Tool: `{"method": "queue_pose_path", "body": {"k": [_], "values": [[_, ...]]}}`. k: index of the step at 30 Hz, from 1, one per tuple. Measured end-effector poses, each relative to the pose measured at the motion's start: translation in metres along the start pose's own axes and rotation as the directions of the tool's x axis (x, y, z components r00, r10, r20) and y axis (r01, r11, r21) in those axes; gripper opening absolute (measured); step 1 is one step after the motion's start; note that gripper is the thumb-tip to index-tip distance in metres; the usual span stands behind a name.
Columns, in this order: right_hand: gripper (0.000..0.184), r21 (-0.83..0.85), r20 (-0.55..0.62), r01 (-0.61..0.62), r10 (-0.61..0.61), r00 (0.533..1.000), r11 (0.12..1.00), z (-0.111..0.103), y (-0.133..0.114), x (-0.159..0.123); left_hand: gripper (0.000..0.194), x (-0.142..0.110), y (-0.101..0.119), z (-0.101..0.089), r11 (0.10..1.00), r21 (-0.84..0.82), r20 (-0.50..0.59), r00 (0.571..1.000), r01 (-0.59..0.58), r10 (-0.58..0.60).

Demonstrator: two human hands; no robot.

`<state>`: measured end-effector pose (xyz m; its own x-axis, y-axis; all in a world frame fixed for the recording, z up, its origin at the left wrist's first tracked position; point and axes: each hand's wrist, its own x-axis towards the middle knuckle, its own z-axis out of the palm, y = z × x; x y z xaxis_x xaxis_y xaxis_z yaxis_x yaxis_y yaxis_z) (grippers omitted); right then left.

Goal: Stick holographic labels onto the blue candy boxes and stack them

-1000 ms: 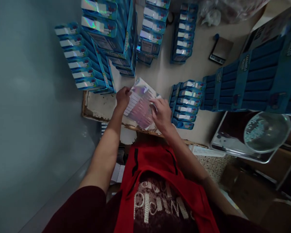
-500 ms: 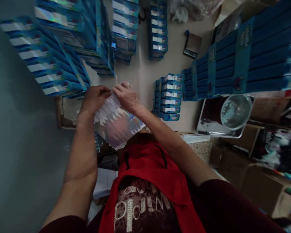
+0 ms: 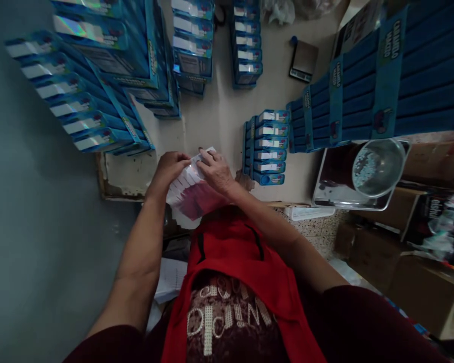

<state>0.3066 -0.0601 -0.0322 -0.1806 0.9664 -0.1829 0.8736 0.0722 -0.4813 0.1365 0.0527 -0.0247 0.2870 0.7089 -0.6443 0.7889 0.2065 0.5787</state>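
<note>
A glossy, see-through sheet point(image 3: 202, 200) with a row of white strips along its upper part lies between my hands, near the table's front edge. My left hand point(image 3: 170, 170) pinches its upper left corner, thumb and fingers together. From the right, my right hand point(image 3: 216, 172) has bent fingers closed on the top edge, beside a white tip. The red of my apron shows through the lower part of the sheet. To the right of my hands stands a small row of blue boxes point(image 3: 270, 148) with white labels on their ends.
Stacked blue boxes point(image 3: 64, 96) fill the left, and a long blue stack point(image 3: 357, 93) runs along the right. A small scale point(image 3: 304, 60) sits farther back. At the right, a metal bowl point(image 3: 395, 169) of pale pieces rests on a tray point(image 3: 348, 202). Cardboard boxes point(image 3: 416, 282) stand below.
Both hands have moved a little right and nearer to my body, with the sheet between them. The right fingers now bend over its top edge. The camera view has shifted slightly.
</note>
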Motion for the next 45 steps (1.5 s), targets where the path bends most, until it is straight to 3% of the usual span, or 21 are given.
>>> {"method": "queue_pose_path", "body": {"k": [3,7,9,11,13,15,17,19,24,29,33,38,45], "values": [[0.017,0.067,-0.033,-0.127,0.13,0.991,0.99,-0.014,-0.007,-0.018,0.011,0.017,-0.006,0.001,0.997,0.071,-0.045,0.999,-0.019,0.022],[0.01,0.197,-0.079,-0.279,0.299,0.951,0.94,-0.043,-0.021,-0.055,0.011,0.032,-0.01,0.008,0.98,0.18,-0.185,0.975,-0.085,0.119],[0.01,0.31,-0.111,-0.327,0.375,0.92,0.893,-0.058,-0.026,-0.074,0.019,0.026,-0.009,0.016,0.974,0.15,-0.27,0.941,-0.169,0.205],[0.013,0.433,-0.144,-0.339,0.436,0.889,0.835,-0.072,-0.027,-0.091,0.032,0.008,-0.007,0.027,0.968,-0.011,-0.322,0.917,-0.251,0.234],[0.017,0.532,-0.162,-0.329,0.475,0.865,0.78,-0.084,-0.026,-0.105,0.059,-0.017,-0.002,0.041,0.91,-0.31,-0.253,0.947,-0.275,0.199],[0.019,0.595,-0.157,-0.325,0.503,0.85,0.735,-0.095,-0.023,-0.114,0.083,-0.044,0.006,0.057,0.764,-0.611,-0.053,0.974,-0.205,0.219],[0.02,0.63,-0.139,-0.332,0.522,0.842,0.702,-0.105,-0.019,-0.121,0.09,-0.067,0.016,0.073,0.621,-0.779,0.122,0.951,-0.086,0.284],[0.02,0.655,-0.131,-0.339,0.543,0.83,0.676,-0.112,-0.016,-0.125,0.081,-0.081,0.029,0.087,0.571,-0.821,0.168,0.945,-0.023,0.279],[0.022,0.716,-0.086,-0.406,0.649,0.756,0.568,-0.125,-0.007,-0.14,0.039,-0.098,0.06,0.104,0.671,-0.74,0.081,0.984,-0.047,0.158],[0.021,0.758,-0.05,-0.465,0.752,0.657,0.457,-0.128,0.008,-0.162,0.039,-0.112,0.086,0.102,0.76,-0.648,0.208,0.971,0.044,0.121],[0.019,0.723,-0.14,-0.476,0.781,0.609,0.501,-0.126,0.025,-0.174,0.044,-0.113,0.107,0.108,0.764,-0.636,0.267,0.96,0.111,0.083],[0.018,0.604,-0.267,-0.489,0.737,0.62,0.63,-0.125,0.043,-0.172,0.046,-0.103,0.125,0.116,0.789,-0.606,0.244,0.968,0.1,0.064],[0.02,0.559,-0.261,-0.52,0.732,0.629,0.646,-0.115,0.051,-0.167,0.045,-0.093,0.122,0.123,0.798,-0.593,0.248,0.968,0.109,0.051]]}}
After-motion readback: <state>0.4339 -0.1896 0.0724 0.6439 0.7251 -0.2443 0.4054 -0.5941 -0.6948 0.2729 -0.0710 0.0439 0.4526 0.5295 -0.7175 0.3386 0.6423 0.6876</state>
